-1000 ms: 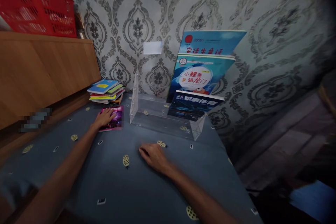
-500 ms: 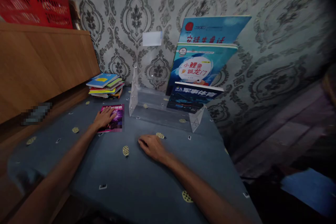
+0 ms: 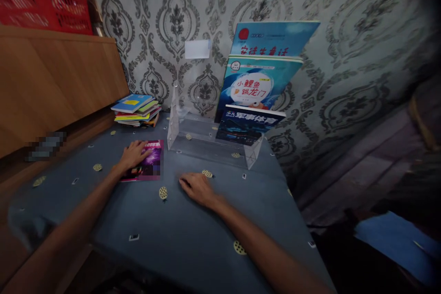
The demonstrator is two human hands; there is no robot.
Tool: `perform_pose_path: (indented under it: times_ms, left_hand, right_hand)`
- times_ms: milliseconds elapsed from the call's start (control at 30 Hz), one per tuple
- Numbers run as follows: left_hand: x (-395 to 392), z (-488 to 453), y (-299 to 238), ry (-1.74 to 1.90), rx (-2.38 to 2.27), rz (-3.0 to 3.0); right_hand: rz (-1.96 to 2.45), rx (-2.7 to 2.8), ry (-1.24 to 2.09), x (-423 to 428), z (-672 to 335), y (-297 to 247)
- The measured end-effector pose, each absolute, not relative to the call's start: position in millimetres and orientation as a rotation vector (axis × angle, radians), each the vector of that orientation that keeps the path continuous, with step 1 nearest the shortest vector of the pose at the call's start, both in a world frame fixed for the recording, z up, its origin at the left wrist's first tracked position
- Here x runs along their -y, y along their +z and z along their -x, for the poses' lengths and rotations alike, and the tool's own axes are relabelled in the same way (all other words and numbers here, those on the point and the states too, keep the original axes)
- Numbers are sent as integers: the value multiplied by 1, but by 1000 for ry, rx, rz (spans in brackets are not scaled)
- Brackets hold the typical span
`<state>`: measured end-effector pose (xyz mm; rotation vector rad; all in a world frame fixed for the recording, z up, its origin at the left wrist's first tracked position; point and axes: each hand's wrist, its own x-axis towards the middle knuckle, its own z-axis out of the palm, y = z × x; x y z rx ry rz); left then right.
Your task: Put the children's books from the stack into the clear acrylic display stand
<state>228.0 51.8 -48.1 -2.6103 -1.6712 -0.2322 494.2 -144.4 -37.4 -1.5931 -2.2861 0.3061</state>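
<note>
My left hand [image 3: 132,154] lies flat over the left part of a magenta and purple book [image 3: 153,158], fingers spread on its cover. Loosely curled, my right hand [image 3: 197,188] rests on the tablecloth with nothing visible in it. Beyond it stands a clear acrylic book stand [image 3: 206,148] with stepped tiers. Three books lean in its right half: a dark blue book [image 3: 243,126] at the front, a teal book [image 3: 255,85] in the middle and a blue book [image 3: 272,39] at the back.
A pile of several books [image 3: 138,110] sits at the table's back left. Beside the table, a wooden cabinet [image 3: 58,78] carries a red plastic basket [image 3: 44,0]. Patterned wallpaper rises behind the stand. Blue cloth [image 3: 396,243] lies off the table's right side.
The magenta book has come slightly nearer under my left hand and shows more of its cover. My right hand stays curled on the table. The view has shifted a little.
</note>
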Motion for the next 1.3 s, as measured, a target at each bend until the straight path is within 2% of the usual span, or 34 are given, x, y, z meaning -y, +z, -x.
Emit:
perform_pose_path:
  times_ms: [267, 600, 933, 1300]
  left_hand:
    - [-66, -230, -55, -219, 1630, 2610]
    - [-38, -228, -62, -238, 1539, 2639]
    - [-4, -241, -78, -423, 1345, 2684]
    - [47, -310, -82, -753, 1324, 2942]
  right_hand:
    - [1643, 2297, 268, 147, -493, -35]
    - [1570, 2251, 296, 152, -496, -39]
    - [1557, 1955, 308, 170, -529, -48]
    - [1488, 1750, 295, 187, -540, -58]
